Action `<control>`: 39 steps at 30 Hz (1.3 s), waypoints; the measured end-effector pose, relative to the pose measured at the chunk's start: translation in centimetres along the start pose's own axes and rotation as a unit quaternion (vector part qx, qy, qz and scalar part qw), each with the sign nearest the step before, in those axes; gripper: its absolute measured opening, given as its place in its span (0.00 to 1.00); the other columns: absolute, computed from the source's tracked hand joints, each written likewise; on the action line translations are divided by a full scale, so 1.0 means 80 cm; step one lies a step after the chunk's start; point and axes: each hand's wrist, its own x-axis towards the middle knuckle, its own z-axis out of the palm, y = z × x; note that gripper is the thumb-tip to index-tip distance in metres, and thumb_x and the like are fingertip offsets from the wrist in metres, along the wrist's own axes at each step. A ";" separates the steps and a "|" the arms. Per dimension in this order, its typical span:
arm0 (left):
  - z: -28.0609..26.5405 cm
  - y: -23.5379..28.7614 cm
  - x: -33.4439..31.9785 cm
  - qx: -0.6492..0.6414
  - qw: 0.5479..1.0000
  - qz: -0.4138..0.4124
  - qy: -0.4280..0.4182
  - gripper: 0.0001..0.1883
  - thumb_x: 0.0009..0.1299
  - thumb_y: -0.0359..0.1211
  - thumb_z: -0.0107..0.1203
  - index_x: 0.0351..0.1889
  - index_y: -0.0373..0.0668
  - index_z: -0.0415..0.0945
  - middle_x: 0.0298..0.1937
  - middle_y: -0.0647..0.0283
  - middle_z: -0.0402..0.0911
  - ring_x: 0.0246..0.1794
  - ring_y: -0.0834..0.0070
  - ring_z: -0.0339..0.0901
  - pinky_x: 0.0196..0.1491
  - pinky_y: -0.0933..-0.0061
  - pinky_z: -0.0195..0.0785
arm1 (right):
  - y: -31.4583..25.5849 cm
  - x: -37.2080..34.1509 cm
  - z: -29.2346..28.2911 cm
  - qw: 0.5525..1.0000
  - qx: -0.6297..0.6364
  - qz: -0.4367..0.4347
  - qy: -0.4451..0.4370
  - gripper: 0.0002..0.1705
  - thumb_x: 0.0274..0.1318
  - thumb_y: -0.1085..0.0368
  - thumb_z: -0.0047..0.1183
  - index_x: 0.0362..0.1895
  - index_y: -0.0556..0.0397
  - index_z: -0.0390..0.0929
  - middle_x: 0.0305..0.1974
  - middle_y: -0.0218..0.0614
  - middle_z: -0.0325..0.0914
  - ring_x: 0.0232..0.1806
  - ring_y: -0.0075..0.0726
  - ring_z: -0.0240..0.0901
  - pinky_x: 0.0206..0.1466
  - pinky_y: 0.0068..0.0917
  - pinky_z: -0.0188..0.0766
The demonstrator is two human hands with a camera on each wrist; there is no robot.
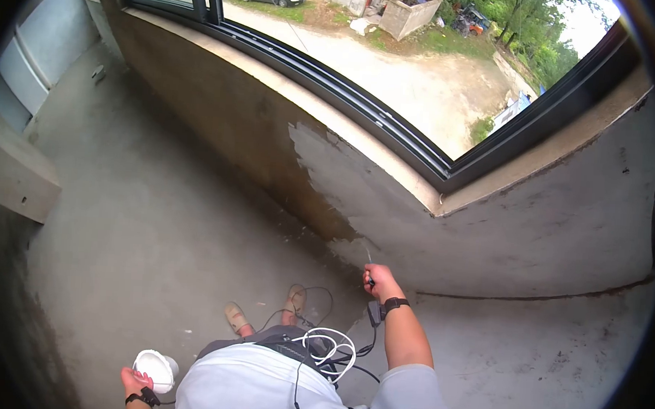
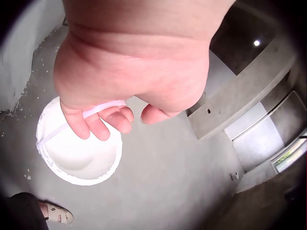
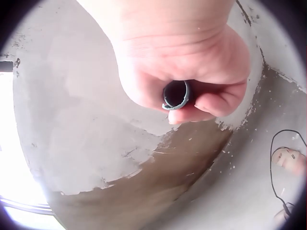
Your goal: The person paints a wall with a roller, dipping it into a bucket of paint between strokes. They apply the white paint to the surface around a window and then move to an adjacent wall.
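Observation:
My left hand (image 1: 137, 380) holds a white bucket (image 1: 157, 369) by its handle, low at my left side. In the left wrist view the curled fingers hook the pale handle strap (image 2: 104, 105), and the bucket (image 2: 81, 158) hangs below with a white inside. My right hand (image 1: 380, 280) grips a dark tool handle (image 3: 176, 95), whose hollow round end faces the wrist camera. From the fist a thin, pale shaft or blade (image 1: 368, 253) points at the low wall; its working end is too small to make out. There the grey coating (image 1: 344, 183) meets bare brown wall (image 1: 220, 115) along a jagged edge.
Above the low wall runs a pale sill (image 1: 310, 113) with a dark window frame (image 1: 348, 108). Cables (image 1: 326, 347) hang at my waist, near my sandalled feet (image 1: 239, 319). A concrete block (image 1: 14, 170) juts in at left over the grey floor (image 1: 132, 215).

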 end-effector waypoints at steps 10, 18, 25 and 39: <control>0.068 0.018 0.044 0.048 0.997 0.002 -0.066 0.12 0.56 0.46 0.46 0.29 0.54 0.57 0.36 0.74 0.63 0.44 0.74 0.61 0.50 0.65 0.58 | -0.020 -0.128 0.025 0.996 0.020 -0.063 0.062 0.13 0.61 0.64 0.47 0.21 0.44 0.65 0.16 0.22 0.65 0.14 0.19 0.61 0.17 0.23 0.54; 0.173 0.035 0.082 0.104 0.976 0.014 -0.193 0.13 0.55 0.44 0.47 0.29 0.55 0.55 0.35 0.73 0.59 0.40 0.75 0.57 0.45 0.68 0.53 | -0.022 -0.270 0.043 0.990 0.048 -0.104 0.085 0.12 0.65 0.59 0.48 0.27 0.43 0.67 0.17 0.19 0.63 0.14 0.18 0.57 0.17 0.21 0.51; 0.221 0.031 0.121 0.094 0.972 0.011 -0.215 0.12 0.56 0.44 0.47 0.28 0.56 0.55 0.33 0.73 0.59 0.39 0.74 0.56 0.46 0.67 0.51 | -0.036 -0.339 0.052 0.992 0.019 -0.106 0.060 0.10 0.65 0.58 0.47 0.29 0.42 0.67 0.18 0.19 0.64 0.15 0.19 0.57 0.19 0.22 0.52; 0.126 0.002 0.127 0.037 0.989 -0.005 -0.140 0.14 0.58 0.47 0.47 0.33 0.55 0.54 0.40 0.72 0.59 0.44 0.73 0.57 0.53 0.63 0.50 | -0.073 -0.281 0.097 0.993 -0.016 -0.107 0.056 0.11 0.64 0.62 0.47 0.26 0.43 0.68 0.17 0.19 0.65 0.13 0.17 0.59 0.17 0.19 0.58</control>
